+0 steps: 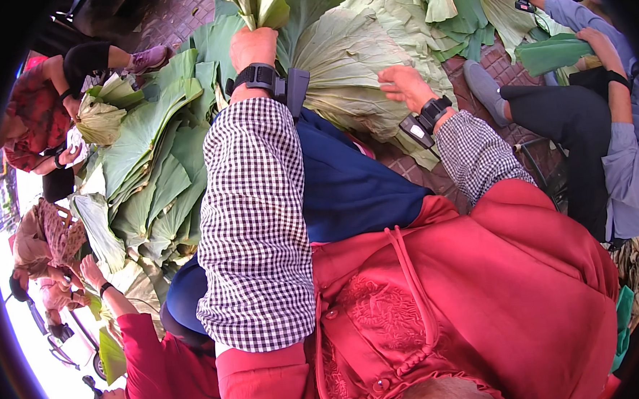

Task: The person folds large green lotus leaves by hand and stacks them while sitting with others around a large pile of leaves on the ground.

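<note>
My left hand (254,47) is closed around the gathered base of a folded lotus leaf (255,6), which fans out toward the top edge of the head view. My right hand (407,86) holds nothing; its fingers point left, above or against a broad pile of pale, partly dried lotus leaves (349,51). I cannot tell if it touches them. Green lotus leaves (157,159) lie overlapped in a thick heap left of my left forearm. Both my wrists carry black strapped devices.
On the right a seated person in grey-blue (629,167) handles a green leaf (553,54). Another person in red (165,359) sits at lower left, and one in a patterned red top (39,122) holds leaves at upper left. Brick paving (499,65) shows between the leaves.
</note>
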{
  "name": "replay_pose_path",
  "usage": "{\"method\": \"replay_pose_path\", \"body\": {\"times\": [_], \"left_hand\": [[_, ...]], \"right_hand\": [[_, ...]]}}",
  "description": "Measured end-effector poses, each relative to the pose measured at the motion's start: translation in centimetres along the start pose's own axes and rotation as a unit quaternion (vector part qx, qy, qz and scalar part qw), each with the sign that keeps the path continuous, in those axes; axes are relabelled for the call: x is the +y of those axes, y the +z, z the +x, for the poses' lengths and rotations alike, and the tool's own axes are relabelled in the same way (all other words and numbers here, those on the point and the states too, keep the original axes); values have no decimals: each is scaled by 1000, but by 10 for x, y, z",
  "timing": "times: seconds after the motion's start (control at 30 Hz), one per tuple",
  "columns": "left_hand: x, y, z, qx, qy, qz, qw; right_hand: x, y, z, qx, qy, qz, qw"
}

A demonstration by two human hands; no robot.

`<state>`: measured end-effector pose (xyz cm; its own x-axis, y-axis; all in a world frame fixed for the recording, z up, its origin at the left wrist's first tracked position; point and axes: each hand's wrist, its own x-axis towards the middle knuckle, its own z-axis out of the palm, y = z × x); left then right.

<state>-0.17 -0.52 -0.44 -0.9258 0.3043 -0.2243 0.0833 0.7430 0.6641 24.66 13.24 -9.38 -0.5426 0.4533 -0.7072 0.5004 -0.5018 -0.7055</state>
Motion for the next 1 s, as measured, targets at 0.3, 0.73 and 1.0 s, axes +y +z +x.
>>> {"method": "replay_pose_path", "body": {"times": [0.3, 0.73, 1.0], "left_hand": [[1, -8, -9, 50, -35, -92, 994], [9, -13, -15, 45, -41, -53, 997], [22, -9, -27, -4, 5, -43, 999]], "right_hand": [[121, -30, 5, 28, 135, 159, 978], [95, -73, 70, 318, -100, -289, 898], [40, -54, 46, 127, -91, -193, 969]]}}
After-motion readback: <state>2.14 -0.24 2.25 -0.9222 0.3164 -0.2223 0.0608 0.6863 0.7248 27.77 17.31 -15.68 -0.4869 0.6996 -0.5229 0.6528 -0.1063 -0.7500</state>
